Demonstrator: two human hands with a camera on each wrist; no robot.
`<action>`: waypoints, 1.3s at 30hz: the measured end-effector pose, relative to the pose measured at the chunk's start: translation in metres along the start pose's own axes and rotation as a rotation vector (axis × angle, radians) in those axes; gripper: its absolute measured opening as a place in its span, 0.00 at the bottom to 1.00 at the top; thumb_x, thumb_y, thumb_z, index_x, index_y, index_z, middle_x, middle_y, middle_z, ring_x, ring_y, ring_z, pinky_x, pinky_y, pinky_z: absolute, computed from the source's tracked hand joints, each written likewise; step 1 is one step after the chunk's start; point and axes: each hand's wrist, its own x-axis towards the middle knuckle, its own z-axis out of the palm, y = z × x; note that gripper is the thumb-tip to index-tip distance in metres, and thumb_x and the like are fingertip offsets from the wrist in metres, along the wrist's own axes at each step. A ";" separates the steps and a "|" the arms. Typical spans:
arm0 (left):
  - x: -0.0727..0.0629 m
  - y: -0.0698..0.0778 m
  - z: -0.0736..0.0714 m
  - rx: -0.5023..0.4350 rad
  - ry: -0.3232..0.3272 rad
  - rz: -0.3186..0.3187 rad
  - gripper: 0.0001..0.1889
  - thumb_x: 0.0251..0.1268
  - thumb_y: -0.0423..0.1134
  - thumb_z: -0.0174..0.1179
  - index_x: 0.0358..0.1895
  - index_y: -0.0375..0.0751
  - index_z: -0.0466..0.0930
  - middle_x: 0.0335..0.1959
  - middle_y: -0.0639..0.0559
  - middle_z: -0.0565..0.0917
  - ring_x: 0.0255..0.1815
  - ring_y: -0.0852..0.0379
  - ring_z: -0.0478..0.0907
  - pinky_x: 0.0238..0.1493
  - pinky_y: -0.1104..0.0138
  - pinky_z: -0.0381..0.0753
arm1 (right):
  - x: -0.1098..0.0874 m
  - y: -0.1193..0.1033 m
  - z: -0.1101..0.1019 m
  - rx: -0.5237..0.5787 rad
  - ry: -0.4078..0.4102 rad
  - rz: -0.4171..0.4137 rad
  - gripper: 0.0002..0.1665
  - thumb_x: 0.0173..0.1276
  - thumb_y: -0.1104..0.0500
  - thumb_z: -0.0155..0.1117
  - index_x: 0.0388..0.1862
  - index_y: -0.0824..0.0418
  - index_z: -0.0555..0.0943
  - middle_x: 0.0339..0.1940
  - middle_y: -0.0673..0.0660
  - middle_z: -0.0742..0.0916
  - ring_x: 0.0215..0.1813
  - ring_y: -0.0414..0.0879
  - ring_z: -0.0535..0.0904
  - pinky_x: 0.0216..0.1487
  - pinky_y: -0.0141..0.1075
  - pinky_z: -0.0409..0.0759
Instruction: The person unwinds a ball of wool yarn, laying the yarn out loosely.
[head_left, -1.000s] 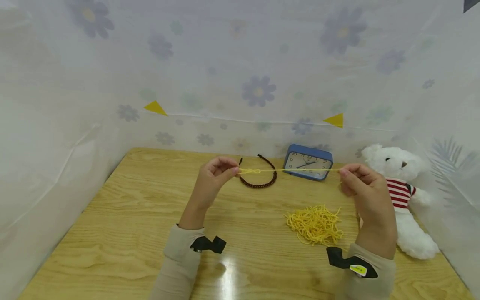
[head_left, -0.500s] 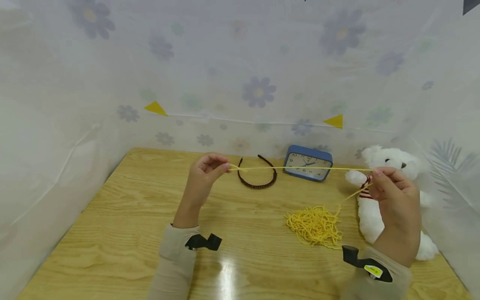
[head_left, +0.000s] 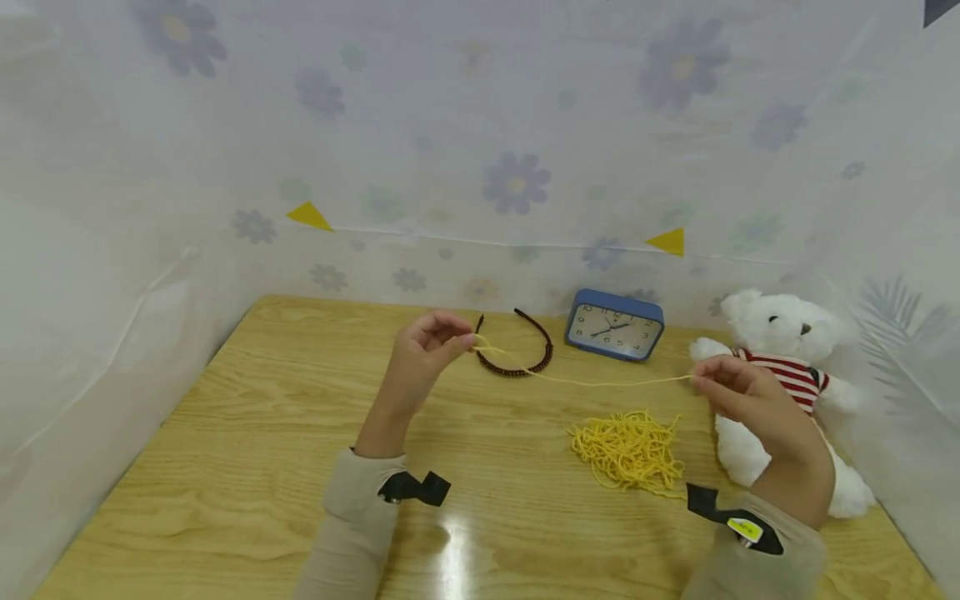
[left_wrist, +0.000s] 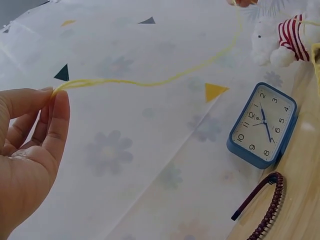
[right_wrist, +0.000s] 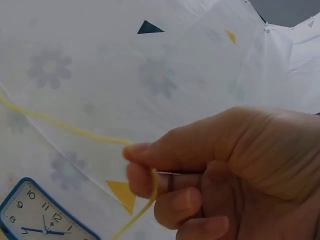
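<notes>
A length of yellow yarn spans the gap between my two hands, sagging a little in the middle. My left hand pinches its looped end between thumb and forefinger, above the table near the headband. In the left wrist view the yarn leaves those fingertips doubled, then runs on as a single strand. On the other side my right hand pinches the yarn in front of the teddy bear. The right wrist view shows the yarn passing through thumb and forefinger, its tail hanging below. A tangled pile of yellow yarn lies on the table between the forearms.
A dark beaded headband lies at the back of the wooden table. Right of it stands a blue alarm clock. A white teddy bear in a striped shirt sits at the right edge. Patterned curtain hangs behind.
My right hand went out to the right, pulling the yarn taut, then came down slightly and back left. The yarn now sags. The left hand shifted left and returned.
</notes>
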 end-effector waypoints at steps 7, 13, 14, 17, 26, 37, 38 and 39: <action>-0.002 -0.009 0.016 0.034 -0.076 -0.019 0.11 0.63 0.26 0.59 0.44 0.21 0.73 0.41 0.44 0.78 0.41 0.57 0.77 0.43 0.68 0.79 | 0.024 -0.006 0.029 -0.230 -0.208 0.036 0.10 0.73 0.63 0.53 0.49 0.67 0.75 0.41 0.59 0.80 0.27 0.47 0.73 0.27 0.36 0.75; -0.004 -0.013 0.031 0.021 -0.141 -0.050 0.10 0.62 0.23 0.57 0.45 0.19 0.72 0.42 0.36 0.76 0.41 0.59 0.78 0.43 0.68 0.80 | 0.047 -0.026 0.072 -0.238 -0.312 -0.017 0.17 0.72 0.61 0.56 0.57 0.65 0.73 0.50 0.63 0.78 0.29 0.43 0.76 0.28 0.35 0.76; -0.003 -0.014 0.034 0.010 -0.155 -0.047 0.10 0.62 0.22 0.57 0.45 0.18 0.72 0.43 0.33 0.75 0.41 0.59 0.78 0.44 0.67 0.81 | 0.050 -0.029 0.080 -0.210 -0.323 -0.033 0.18 0.72 0.61 0.56 0.59 0.64 0.72 0.52 0.63 0.78 0.28 0.43 0.76 0.29 0.35 0.77; -0.002 -0.016 0.039 -0.013 -0.185 -0.035 0.10 0.62 0.21 0.56 0.45 0.17 0.71 0.44 0.27 0.73 0.41 0.60 0.78 0.46 0.64 0.81 | 0.059 -0.037 0.102 -0.114 -0.371 -0.082 0.23 0.71 0.63 0.57 0.63 0.65 0.69 0.56 0.65 0.76 0.28 0.45 0.77 0.30 0.36 0.78; -0.003 -0.023 0.033 0.015 -0.111 -0.059 0.09 0.63 0.24 0.58 0.45 0.27 0.74 0.44 0.44 0.78 0.45 0.58 0.77 0.46 0.65 0.80 | 0.066 -0.038 0.123 0.032 -0.301 0.042 0.13 0.73 0.60 0.55 0.49 0.68 0.76 0.23 0.56 0.78 0.18 0.41 0.67 0.19 0.32 0.67; -0.015 -0.050 0.018 0.281 0.016 -0.377 0.12 0.62 0.25 0.58 0.49 0.33 0.76 0.47 0.39 0.76 0.45 0.52 0.74 0.44 0.66 0.79 | 0.065 -0.007 0.111 -0.066 -0.326 0.144 0.12 0.73 0.56 0.55 0.39 0.66 0.76 0.21 0.54 0.74 0.19 0.41 0.62 0.20 0.34 0.66; -0.016 -0.056 0.018 0.335 0.005 -0.411 0.12 0.62 0.25 0.59 0.48 0.34 0.76 0.46 0.39 0.76 0.44 0.52 0.75 0.42 0.67 0.79 | 0.066 -0.001 0.112 -0.094 -0.349 0.152 0.12 0.73 0.57 0.55 0.39 0.66 0.76 0.23 0.55 0.75 0.20 0.41 0.63 0.21 0.34 0.67; -0.017 -0.062 0.019 0.383 -0.009 -0.448 0.12 0.61 0.25 0.58 0.47 0.34 0.77 0.46 0.38 0.77 0.43 0.52 0.75 0.42 0.66 0.79 | 0.067 0.004 0.113 -0.121 -0.371 0.161 0.12 0.73 0.57 0.55 0.39 0.67 0.77 0.24 0.56 0.76 0.20 0.41 0.64 0.21 0.34 0.68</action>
